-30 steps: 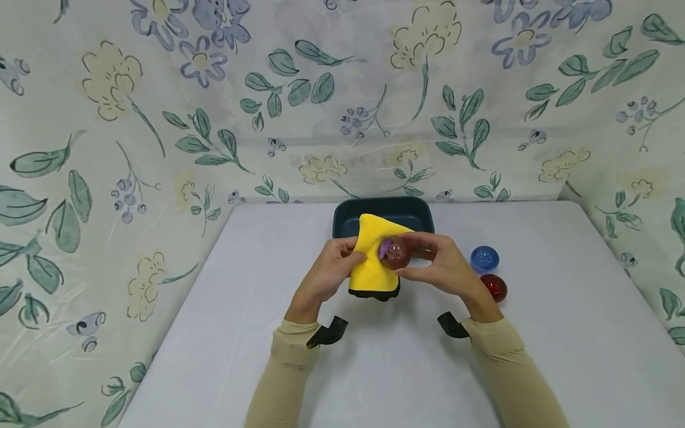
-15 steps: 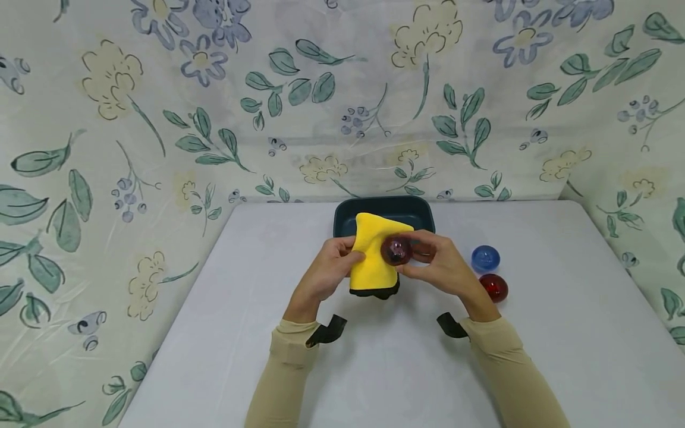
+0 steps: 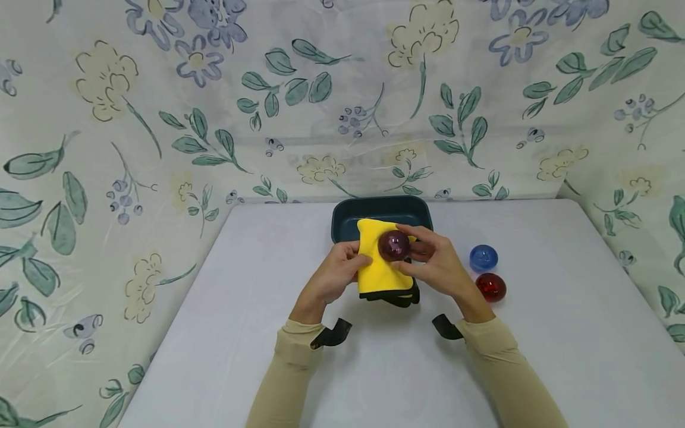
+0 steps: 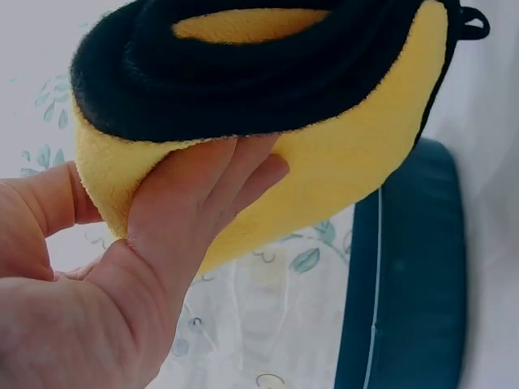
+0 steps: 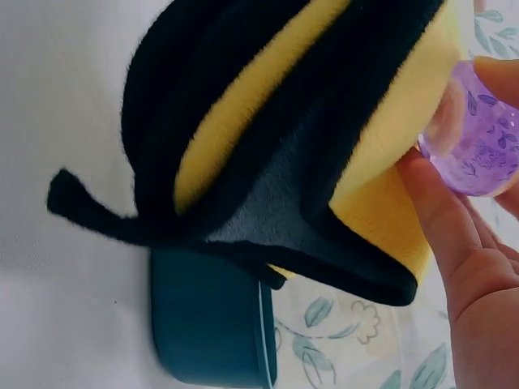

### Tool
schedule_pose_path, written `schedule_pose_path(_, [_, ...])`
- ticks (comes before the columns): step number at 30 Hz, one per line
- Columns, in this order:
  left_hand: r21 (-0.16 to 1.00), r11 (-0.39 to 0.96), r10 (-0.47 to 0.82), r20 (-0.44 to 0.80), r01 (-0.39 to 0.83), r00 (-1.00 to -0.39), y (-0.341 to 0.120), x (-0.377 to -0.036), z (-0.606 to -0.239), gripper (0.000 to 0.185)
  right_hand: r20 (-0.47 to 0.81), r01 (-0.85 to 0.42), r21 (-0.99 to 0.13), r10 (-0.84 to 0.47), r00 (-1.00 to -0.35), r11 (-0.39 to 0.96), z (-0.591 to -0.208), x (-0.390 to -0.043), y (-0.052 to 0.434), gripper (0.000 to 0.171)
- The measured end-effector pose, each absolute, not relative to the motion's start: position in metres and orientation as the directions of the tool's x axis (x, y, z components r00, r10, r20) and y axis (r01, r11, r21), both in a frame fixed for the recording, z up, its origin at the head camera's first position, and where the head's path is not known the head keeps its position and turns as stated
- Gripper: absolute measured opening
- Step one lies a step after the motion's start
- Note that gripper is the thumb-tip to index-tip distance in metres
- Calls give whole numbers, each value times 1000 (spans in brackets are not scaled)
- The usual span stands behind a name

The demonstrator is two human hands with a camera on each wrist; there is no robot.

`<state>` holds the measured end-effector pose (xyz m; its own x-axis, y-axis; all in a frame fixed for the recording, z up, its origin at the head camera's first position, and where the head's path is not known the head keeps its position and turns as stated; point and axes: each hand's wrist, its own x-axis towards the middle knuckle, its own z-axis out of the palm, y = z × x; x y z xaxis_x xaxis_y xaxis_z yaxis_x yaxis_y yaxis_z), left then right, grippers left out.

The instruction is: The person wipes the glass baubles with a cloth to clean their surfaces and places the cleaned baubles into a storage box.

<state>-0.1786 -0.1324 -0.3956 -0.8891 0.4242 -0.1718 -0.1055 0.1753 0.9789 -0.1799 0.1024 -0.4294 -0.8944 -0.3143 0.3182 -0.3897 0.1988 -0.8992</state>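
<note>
Both hands (image 3: 390, 267) have lowered the yellow cloth (image 3: 377, 261) slightly.

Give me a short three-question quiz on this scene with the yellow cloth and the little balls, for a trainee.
1. True or false: the left hand holds the yellow cloth.
2. Which ball does the right hand hold? A purple ball; B blue ball; C red ball.
3. Fill in: behind the cloth stands a dark ____.
Key: 1 true; 2 A; 3 tray.
</note>
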Motion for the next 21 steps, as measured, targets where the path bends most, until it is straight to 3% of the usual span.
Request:
schedule_pose_path(6, [983, 134, 427, -170, -124, -888, -135, -182, -399, 41, 336, -404, -900, -334, -881, 161, -428, -178, 100, 66])
schedule_pose_path(14, [988, 116, 420, -140, -100, -897, -139, -184, -398, 43, 371, -467, -846, -346, -862, 257, -429, -176, 98, 65])
schedule_pose_path(21, [987, 129, 387, -141, -99, -911, -140, -184, -401, 44, 330, -446, -856, -387, -861, 262, -428, -176, 101, 66])
